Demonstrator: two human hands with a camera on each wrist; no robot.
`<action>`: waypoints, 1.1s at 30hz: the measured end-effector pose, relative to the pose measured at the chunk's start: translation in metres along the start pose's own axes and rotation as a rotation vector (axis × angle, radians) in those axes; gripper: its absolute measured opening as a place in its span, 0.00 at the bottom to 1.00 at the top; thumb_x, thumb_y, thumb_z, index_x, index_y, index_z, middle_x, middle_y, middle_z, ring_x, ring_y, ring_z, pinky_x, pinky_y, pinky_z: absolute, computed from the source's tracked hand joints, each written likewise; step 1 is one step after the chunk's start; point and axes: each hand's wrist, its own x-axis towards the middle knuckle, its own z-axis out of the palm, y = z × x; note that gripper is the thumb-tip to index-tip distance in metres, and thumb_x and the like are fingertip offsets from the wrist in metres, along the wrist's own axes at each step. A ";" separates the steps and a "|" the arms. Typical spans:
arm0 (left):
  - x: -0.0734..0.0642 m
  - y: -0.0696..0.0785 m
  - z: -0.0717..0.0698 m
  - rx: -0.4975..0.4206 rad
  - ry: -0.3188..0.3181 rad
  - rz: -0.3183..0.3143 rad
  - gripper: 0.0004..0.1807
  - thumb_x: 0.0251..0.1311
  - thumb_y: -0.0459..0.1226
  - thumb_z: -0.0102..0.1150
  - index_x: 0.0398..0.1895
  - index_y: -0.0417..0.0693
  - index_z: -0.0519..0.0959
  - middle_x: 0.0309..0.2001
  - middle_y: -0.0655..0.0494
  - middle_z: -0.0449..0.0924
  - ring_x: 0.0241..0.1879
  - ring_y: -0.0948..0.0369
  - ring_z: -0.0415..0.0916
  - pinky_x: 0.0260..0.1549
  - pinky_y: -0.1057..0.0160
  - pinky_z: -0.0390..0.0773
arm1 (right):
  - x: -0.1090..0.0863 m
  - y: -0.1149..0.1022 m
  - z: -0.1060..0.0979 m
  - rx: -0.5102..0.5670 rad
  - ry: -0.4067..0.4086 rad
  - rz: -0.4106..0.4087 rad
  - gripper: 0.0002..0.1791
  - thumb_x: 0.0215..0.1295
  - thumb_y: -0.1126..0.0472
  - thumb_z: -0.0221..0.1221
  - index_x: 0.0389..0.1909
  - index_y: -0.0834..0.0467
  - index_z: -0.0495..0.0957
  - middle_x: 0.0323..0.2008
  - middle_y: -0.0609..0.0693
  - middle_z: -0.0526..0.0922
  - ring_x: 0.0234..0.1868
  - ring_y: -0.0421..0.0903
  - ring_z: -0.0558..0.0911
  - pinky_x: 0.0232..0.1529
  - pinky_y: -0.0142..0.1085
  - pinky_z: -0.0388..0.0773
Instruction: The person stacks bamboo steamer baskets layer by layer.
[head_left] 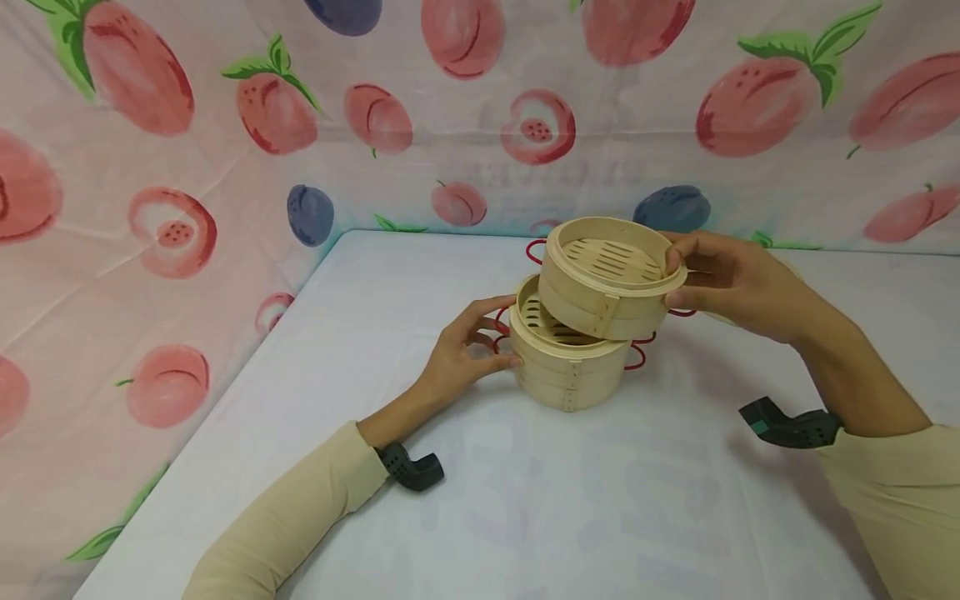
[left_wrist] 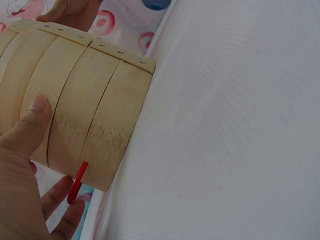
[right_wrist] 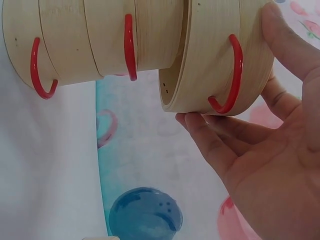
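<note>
The white worktop (head_left: 600, 500) is carrying the lower steamer (head_left: 558, 379). The upper steamer (head_left: 573, 300) is tilting over the lower steamer's right part. On the lower steamer's right, the right hand (head_left: 750, 287) is pinching the upper steamer's wall; on its left, the left hand (head_left: 468, 337) is gripping the lower steamer's side. Red handles (right_wrist: 130, 50) are looping from the lower steamer.

txt: none legible | lbls/brands: none | nos.: none | signs: none | all 3 views

Reads as a tabletop filming booth; whether in a home or a lab, I can't tell. Fruit-print cloth (head_left: 472, 125) hangs behind my white-topped table (head_left: 585, 500) and along its left side. I wear a pair of black wrist cameras (head_left: 801, 428).
</note>
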 end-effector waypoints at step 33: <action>0.000 -0.001 0.001 0.002 0.001 0.000 0.38 0.45 0.23 0.71 0.63 0.37 0.66 0.61 0.46 0.69 0.44 0.41 0.73 0.36 0.42 0.75 | 0.004 -0.001 0.007 -0.001 -0.032 -0.070 0.13 0.59 0.77 0.61 0.42 0.64 0.70 0.68 0.60 0.62 0.69 0.51 0.62 0.42 0.31 0.79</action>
